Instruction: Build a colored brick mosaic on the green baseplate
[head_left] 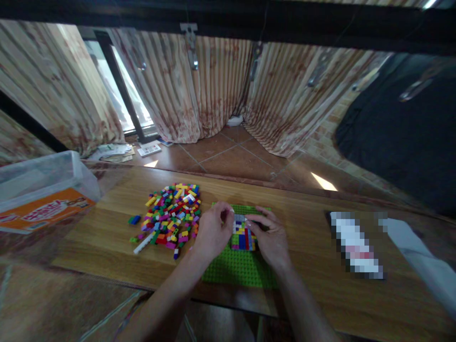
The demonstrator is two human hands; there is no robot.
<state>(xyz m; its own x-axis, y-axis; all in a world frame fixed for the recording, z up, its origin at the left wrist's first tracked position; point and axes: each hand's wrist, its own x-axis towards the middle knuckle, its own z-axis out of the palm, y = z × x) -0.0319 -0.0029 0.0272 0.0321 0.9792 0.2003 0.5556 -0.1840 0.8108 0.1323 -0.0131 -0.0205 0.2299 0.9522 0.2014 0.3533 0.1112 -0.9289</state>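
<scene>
A green studded baseplate (238, 270) lies on the table between my forearms. Joined to it is a patchwork of small building bricks (243, 237) in blue, yellow, red, grey and other colours. My left hand (215, 228) is over the left side of this patchwork, thumb and fingers pinched together; whatever is between them is too small to make out. On the opposite side, my right hand (272, 235) has its fingers stretched and apart, with thumb and fingertips at the patchwork's right edge. Left of the baseplate spreads a loose heap of multicoloured bricks (171, 213).
A clear plastic tub (78, 175) with an orange label stands at the table's left end. A long white piece (143, 243) lies at the heap's near edge. On the right is a blurred-out dark-edged object (356, 244). Striped curtains (221, 85) hang beyond the wooden table (306, 209).
</scene>
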